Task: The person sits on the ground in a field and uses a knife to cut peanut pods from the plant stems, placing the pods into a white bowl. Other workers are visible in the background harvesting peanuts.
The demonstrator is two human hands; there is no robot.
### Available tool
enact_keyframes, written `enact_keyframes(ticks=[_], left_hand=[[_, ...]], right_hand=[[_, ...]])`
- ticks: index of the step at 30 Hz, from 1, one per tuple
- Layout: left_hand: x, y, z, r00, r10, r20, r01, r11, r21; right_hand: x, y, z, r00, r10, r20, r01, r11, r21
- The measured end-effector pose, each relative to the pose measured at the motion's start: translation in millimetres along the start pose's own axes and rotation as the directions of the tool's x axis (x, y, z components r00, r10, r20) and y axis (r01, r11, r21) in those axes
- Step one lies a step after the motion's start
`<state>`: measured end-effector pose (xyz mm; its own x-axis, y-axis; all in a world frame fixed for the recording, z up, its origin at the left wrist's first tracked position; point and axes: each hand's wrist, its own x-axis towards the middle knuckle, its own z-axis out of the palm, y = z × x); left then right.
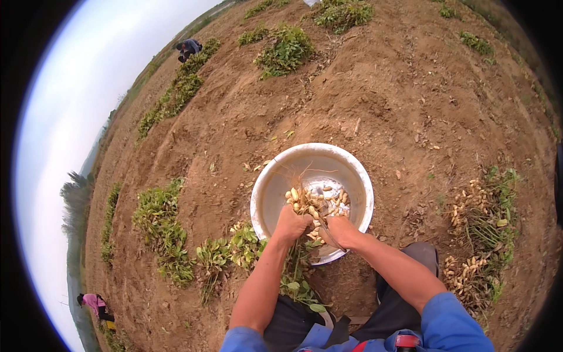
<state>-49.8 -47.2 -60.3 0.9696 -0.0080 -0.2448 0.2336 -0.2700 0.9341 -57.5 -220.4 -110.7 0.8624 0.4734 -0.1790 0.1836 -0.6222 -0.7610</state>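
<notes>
The peanut plant (302,205) is held over the near rim of a metal basin (346,167) that sits on bare brown soil (381,88). Its pale pods hang in a cluster above the basin's hollow, while the green leafy stems (296,281) trail down between the forearms toward the lap. The left hand (290,224) is clamped around the stems just below the pods. The right hand (339,230) is closed on the pods at the cluster's lower right, just beside the left. Loose pods (335,199) are seen lying in the basin. Uprooted plants with pods (475,234) are piled to the right, and leafy plants (161,226) are spread to the left. Two other people (187,48) are seen far off.
</notes>
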Motion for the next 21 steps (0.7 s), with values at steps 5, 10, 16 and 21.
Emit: enact_keyframes(ticks=[5, 10, 16, 21], left_hand=[[-3, 3, -4, 0.999, -0.027, -0.032, 0.025, 0.998, -0.055], [-12, 28, -6, 0.997, 0.075, 0.008, -0.075, 0.996, -0.047], [-8, 22, 1, 0.998, 0.039, -0.04, -0.043, 0.992, -0.117], [-9, 30, -3, 1.0, 0.01, -0.009, -0.012, 0.942, -0.334]], right_hand=[[-2, -11, 6, 1.0, 0.009, -0.027, -0.009, 1.0, 0.009], [-13, -35, -44, 0.945, 0.124, 0.303, -0.251, 0.868, 0.428], [-11, -40, -52, 0.899, 0.172, 0.403, -0.407, 0.67, 0.621], [-12, -47, -42, 0.905, 0.183, 0.383, -0.422, 0.486, 0.766]])
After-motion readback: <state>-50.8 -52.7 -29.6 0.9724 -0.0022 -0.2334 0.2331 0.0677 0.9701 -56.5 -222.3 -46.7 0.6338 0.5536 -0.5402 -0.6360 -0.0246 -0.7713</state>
